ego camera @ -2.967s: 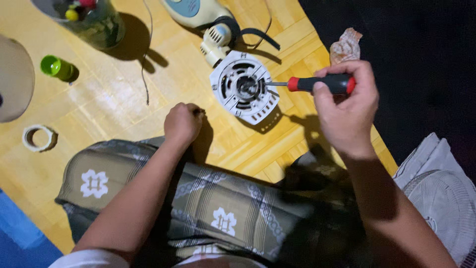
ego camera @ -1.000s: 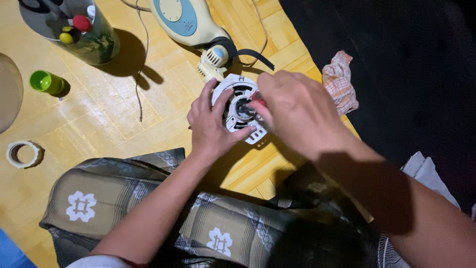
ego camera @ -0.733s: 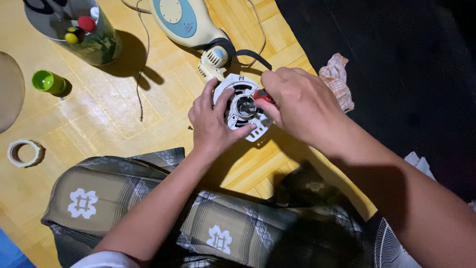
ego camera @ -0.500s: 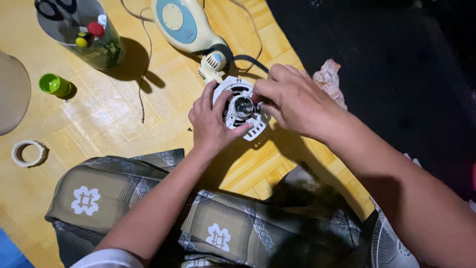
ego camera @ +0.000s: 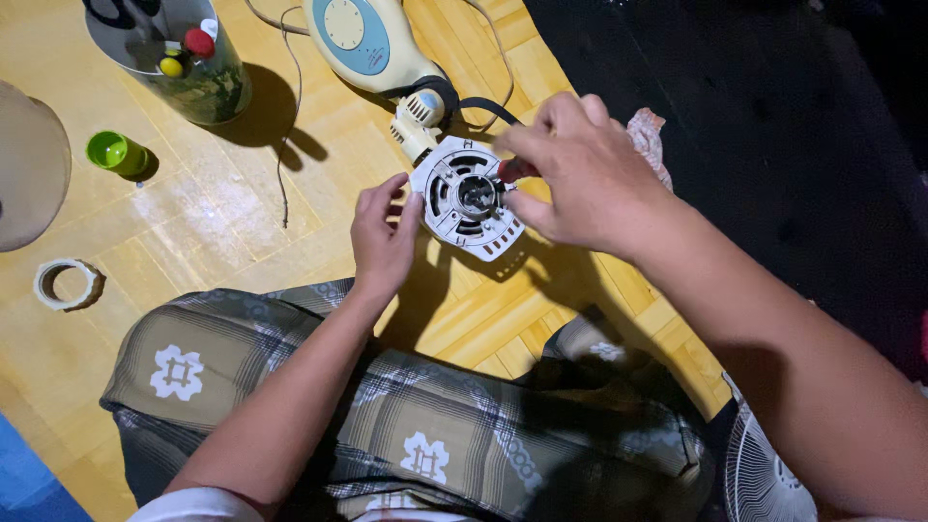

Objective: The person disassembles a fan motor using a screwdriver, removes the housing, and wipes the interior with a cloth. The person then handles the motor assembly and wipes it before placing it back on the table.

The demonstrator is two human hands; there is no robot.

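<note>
1. Where the wooden floor (ego camera: 193, 242) meets the dark mat, a round white motor housing (ego camera: 466, 198) with slotted vents lies flat, just in front of the person's crossed legs in patterned cloth.
2. Left hand (ego camera: 382, 237): fingers loosely spread, fingertips touching the housing's left rim; it grips nothing.
3. Right hand (ego camera: 580, 174): closed around a red-handled screwdriver (ego camera: 515, 170), only a bit of the handle showing between thumb and fingers. The tip points at the hub in the middle of the housing; contact itself is hidden by the fingers.
4. Just beyond the housing: a cream fan base (ego camera: 372, 43) with a blue round dial, joined to it by a neck and black cable.
5. Crumpled pink cloth (ego camera: 650, 135) lies behind the right hand, on the mat's edge.
6. Far left: a clear jar (ego camera: 184, 58) holding scissors and small coloured items, a green cap (ego camera: 114, 153), a roll of tape (ego camera: 68, 283).
7. Lower right corner: part of a white fan grille (ego camera: 764, 474).
</note>
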